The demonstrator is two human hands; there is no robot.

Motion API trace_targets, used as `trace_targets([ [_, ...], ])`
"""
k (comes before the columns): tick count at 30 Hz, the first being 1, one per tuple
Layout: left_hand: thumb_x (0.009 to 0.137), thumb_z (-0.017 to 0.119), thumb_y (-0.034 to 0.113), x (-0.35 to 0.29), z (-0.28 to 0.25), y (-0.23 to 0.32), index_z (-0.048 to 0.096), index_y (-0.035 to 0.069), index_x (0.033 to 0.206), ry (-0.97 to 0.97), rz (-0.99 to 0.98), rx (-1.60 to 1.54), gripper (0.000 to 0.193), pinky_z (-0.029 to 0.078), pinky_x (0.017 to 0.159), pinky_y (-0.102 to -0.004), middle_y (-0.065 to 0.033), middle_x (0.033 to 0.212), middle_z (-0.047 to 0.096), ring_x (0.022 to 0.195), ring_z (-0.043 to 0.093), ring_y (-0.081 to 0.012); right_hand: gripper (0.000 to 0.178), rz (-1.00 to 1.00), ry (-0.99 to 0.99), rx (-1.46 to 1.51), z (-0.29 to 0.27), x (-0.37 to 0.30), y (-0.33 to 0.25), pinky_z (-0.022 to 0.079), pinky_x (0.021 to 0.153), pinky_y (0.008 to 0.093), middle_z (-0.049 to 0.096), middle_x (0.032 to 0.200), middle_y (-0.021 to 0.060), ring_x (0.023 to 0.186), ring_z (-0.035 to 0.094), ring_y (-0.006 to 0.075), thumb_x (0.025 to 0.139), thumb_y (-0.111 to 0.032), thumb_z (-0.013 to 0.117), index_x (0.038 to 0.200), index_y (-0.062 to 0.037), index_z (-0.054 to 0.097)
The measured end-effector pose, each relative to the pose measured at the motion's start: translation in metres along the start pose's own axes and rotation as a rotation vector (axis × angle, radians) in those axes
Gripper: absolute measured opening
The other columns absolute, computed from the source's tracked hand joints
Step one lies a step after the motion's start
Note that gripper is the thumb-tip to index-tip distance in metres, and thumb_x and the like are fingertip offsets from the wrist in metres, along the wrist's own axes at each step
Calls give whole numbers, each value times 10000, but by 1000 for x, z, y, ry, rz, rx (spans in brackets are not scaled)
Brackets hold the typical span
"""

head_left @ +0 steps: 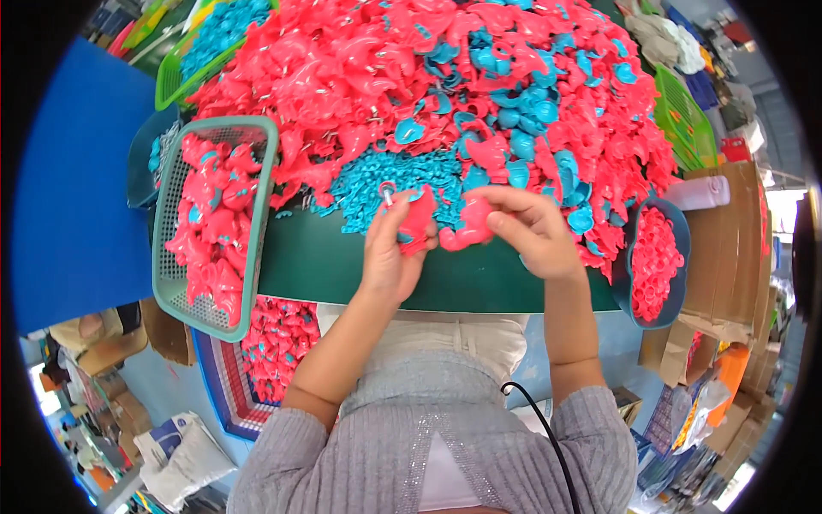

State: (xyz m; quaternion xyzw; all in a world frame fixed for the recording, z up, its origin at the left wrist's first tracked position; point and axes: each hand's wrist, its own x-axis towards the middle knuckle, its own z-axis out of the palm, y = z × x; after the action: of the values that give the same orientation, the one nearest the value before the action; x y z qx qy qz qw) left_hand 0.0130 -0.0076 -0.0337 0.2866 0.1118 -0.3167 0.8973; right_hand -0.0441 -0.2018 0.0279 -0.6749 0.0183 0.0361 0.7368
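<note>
Above the near edge of the green table (pixel 342 272), my left hand (pixel 392 248) grips a pink plastic shell piece (pixel 419 218) with blue bits and a small metal part at its top. My right hand (pixel 533 230) pinches a second pink plastic piece (pixel 469 224) with a curled end. The two pieces are close together; whether they touch, I cannot tell. Just beyond my hands lies a heap of small blue plastic parts (pixel 377 180). Behind it rises a large pile of pink shell pieces (pixel 334 77), with blue cup-shaped pieces (pixel 522 111) mixed in.
A pale green basket (pixel 267 188) of pink pieces stands on the left, beside a dark bowl (pixel 141 163). To the right is a blue-grey tub (pixel 681 287) of pink rings, near cardboard boxes (pixel 723 248). Below the table sits a blue-rimmed crate (pixel 210 377) of pink parts.
</note>
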Motion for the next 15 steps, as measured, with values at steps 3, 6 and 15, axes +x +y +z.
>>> trace_targets([
  [3,925,585,263,-4,24,-1,539,89,1074,118,38,-52,234,512,702,-331,-59,995,617,831,610,-165,302,119,-7,140,26,12,13,505,658,260,623,962,57,765,591,104,917,-73,560,1197,36,583],
  [6,923,590,266,-3,23,-5,542,86,1072,145,64,-82,239,526,776,-332,-43,1017,617,901,619,-151,271,-76,294,-180,43,10,32,478,734,244,597,1031,79,857,584,128,926,-56,545,1173,45,594],
  [15,973,423,435,-7,14,-6,544,68,1080,94,70,-70,401,521,802,-357,-78,1024,622,938,624,-188,467,-380,419,-469,59,1,45,459,898,323,595,1134,116,1046,569,228,735,-80,769,1161,21,607],
])
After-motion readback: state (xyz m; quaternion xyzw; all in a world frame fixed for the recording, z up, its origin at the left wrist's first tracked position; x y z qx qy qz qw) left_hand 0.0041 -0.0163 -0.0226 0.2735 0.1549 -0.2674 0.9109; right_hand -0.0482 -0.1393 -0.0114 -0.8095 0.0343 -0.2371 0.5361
